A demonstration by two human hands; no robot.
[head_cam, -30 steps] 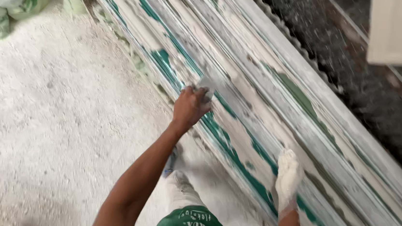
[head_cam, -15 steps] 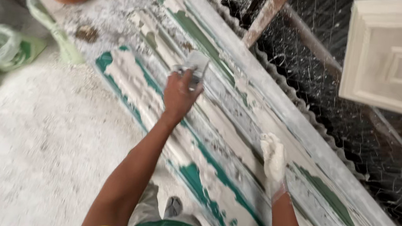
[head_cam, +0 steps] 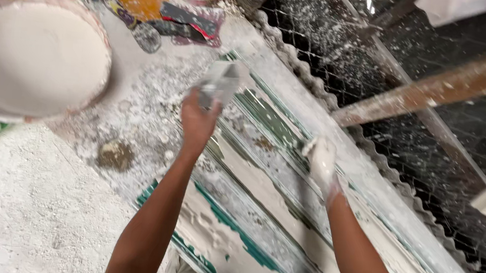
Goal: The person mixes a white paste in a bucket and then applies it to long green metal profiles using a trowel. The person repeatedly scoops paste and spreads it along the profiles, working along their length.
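Gripping a putty knife (head_cam: 219, 83) in the closed left hand (head_cam: 197, 121) over the green-streaked moulding (head_cam: 259, 214) | right hand (head_cam: 322, 158) plaster-caked, steadying it, grasp unclear | judgement: keep blade flat, strokes long

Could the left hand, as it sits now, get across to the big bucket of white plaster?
Probably yes: the left hand, gripping a scraper, sits beside the plaster bucket, with only powder-strewn floor between. The bucket is open-topped, nothing covering it.

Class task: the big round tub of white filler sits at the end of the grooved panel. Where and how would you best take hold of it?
Probably by the rim of the tub, both hands on opposite sides: it is wide, open-topped and full nearly to the brim, so it must stay level. No handle shows.
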